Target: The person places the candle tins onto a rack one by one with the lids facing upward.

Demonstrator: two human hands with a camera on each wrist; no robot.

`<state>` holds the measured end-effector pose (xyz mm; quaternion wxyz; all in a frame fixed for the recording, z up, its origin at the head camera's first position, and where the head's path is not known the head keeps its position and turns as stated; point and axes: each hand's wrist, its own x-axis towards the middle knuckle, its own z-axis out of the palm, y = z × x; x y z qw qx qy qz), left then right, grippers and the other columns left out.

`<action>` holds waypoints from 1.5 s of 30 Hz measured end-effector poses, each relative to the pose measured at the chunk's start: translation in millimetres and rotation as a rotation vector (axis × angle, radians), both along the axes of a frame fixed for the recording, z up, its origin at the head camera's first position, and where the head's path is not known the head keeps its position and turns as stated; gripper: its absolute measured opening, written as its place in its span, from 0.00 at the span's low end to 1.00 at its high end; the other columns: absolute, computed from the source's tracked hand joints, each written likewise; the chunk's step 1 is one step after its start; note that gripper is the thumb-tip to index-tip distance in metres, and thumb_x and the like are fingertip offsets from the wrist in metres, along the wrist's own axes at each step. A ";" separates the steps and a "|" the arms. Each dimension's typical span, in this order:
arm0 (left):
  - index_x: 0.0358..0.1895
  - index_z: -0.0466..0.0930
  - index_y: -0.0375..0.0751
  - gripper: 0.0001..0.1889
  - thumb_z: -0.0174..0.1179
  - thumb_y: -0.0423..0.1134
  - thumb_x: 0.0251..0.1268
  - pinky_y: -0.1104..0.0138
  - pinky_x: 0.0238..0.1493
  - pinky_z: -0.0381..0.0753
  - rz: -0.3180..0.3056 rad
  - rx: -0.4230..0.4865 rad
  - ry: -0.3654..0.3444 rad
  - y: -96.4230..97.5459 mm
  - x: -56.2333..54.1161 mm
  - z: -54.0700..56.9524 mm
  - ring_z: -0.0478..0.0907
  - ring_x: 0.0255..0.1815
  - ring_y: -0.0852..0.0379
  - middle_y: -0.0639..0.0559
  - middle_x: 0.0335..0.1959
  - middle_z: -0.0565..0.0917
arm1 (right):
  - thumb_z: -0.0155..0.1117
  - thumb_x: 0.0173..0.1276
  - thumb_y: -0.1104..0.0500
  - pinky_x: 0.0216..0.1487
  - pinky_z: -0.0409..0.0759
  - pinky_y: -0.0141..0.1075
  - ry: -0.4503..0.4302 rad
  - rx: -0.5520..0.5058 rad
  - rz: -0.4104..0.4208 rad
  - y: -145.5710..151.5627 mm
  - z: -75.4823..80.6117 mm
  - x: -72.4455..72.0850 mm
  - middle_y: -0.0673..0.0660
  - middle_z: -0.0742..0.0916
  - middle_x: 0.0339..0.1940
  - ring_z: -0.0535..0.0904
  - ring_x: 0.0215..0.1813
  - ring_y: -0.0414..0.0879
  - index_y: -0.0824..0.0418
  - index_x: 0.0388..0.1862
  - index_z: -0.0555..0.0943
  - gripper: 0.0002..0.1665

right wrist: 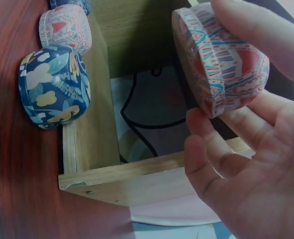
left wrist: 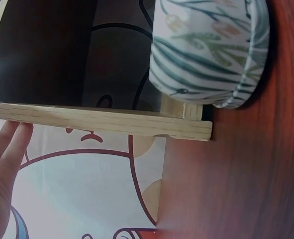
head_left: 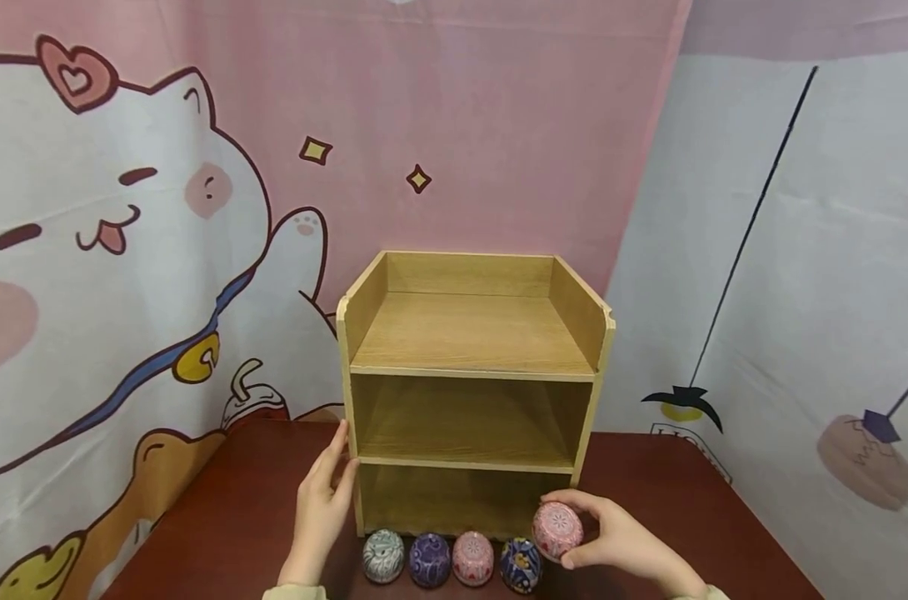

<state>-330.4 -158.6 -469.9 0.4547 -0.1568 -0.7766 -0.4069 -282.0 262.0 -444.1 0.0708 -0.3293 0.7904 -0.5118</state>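
Note:
A small wooden shelf (head_left: 472, 375) with an upper tray and two compartments stands on the table. My left hand (head_left: 322, 504) rests its fairly straight fingers against the shelf's left side panel. In my right hand (head_left: 619, 533) is a round pink patterned tin (head_left: 558, 531), gripped between thumb and fingers and raised near the shelf's lower right corner. Along the shelf's front stand a white-and-green leaf tin (head_left: 383, 556), a purple tin (head_left: 430, 560), another pink tin (head_left: 472, 558) and a dark blue floral tin (head_left: 521, 565). The right wrist view shows the held tin (right wrist: 226, 62) tilted.
The dark red wooden table (head_left: 251, 508) extends to both sides of the shelf. Behind it hangs a pink and white curtain (head_left: 491, 125) with a cartoon cat printed on the left. The tin row sits close against the shelf's bottom edge.

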 end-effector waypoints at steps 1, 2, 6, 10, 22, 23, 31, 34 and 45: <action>0.70 0.70 0.49 0.38 0.67 0.21 0.55 0.75 0.34 0.78 0.001 0.002 -0.002 0.0 0.5 -0.4 0.81 0.42 0.52 0.45 0.52 0.83 | 0.73 0.57 0.65 0.42 0.83 0.38 -0.003 0.002 0.001 -0.8 0.4 -0.2 0.51 0.84 0.52 0.80 0.49 0.41 0.68 0.64 0.72 0.36; 0.70 0.70 0.50 0.38 0.67 0.21 0.55 0.77 0.35 0.77 0.004 0.005 -0.006 -0.1 1.2 -0.9 0.81 0.43 0.52 0.45 0.52 0.83 | 0.74 0.57 0.65 0.43 0.83 0.37 -0.006 0.005 0.002 -1.5 0.8 -0.5 0.51 0.84 0.52 0.80 0.49 0.41 0.67 0.65 0.73 0.36; 0.70 0.70 0.51 0.38 0.67 0.21 0.55 0.80 0.35 0.75 0.011 0.016 -0.025 -0.8 3.7 -3.0 0.80 0.47 0.50 0.44 0.53 0.82 | 0.74 0.57 0.64 0.44 0.82 0.36 -0.001 0.015 0.015 -4.0 2.6 -0.9 0.52 0.84 0.53 0.80 0.49 0.41 0.65 0.65 0.73 0.35; 0.70 0.70 0.52 0.38 0.67 0.22 0.56 0.78 0.35 0.76 0.019 0.012 -0.037 -1.5 4.3 -4.1 0.80 0.48 0.51 0.45 0.54 0.82 | 0.74 0.56 0.64 0.45 0.81 0.36 0.033 0.024 0.011 -5.7 5.0 -0.9 0.53 0.84 0.52 0.80 0.50 0.40 0.68 0.64 0.72 0.37; 0.71 0.69 0.52 0.38 0.67 0.22 0.56 0.74 0.36 0.80 0.022 0.018 -0.043 -2.6 2.6 -4.8 0.80 0.49 0.51 0.45 0.55 0.82 | 0.76 0.55 0.61 0.45 0.81 0.35 0.074 0.074 -0.060 -10.0 14.9 0.7 0.51 0.84 0.50 0.78 0.50 0.38 0.65 0.64 0.74 0.37; 0.71 0.69 0.52 0.38 0.67 0.23 0.56 0.72 0.36 0.80 0.023 0.019 -0.050 -2.5 2.7 -5.4 0.80 0.49 0.51 0.45 0.55 0.82 | 0.76 0.55 0.61 0.45 0.81 0.35 0.076 0.076 -0.059 -10.5 15.6 1.2 0.51 0.84 0.50 0.78 0.50 0.38 0.65 0.64 0.74 0.37; 0.71 0.69 0.54 0.37 0.66 0.24 0.58 0.79 0.37 0.77 0.002 0.039 -0.083 0.4 2.3 -5.7 0.80 0.50 0.50 0.46 0.56 0.81 | 0.76 0.55 0.60 0.45 0.80 0.35 0.083 0.085 -0.080 -12.8 18.4 3.8 0.52 0.84 0.51 0.78 0.51 0.39 0.64 0.64 0.74 0.37; 0.71 0.69 0.54 0.37 0.66 0.24 0.58 0.77 0.37 0.79 -0.003 0.040 -0.066 1.1 0.4 -4.8 0.80 0.50 0.51 0.47 0.56 0.81 | 0.77 0.55 0.59 0.45 0.80 0.35 0.089 0.090 -0.101 -14.3 19.4 3.4 0.53 0.83 0.51 0.78 0.50 0.39 0.63 0.64 0.74 0.37; 0.70 0.69 0.54 0.37 0.66 0.23 0.58 0.73 0.36 0.81 -0.007 0.042 -0.056 1.8 0.6 -1.5 0.80 0.49 0.51 0.46 0.53 0.82 | 0.76 0.56 0.60 0.44 0.81 0.35 0.095 0.058 -0.089 -19.5 30.5 3.4 0.58 0.81 0.52 0.80 0.49 0.40 0.66 0.64 0.73 0.38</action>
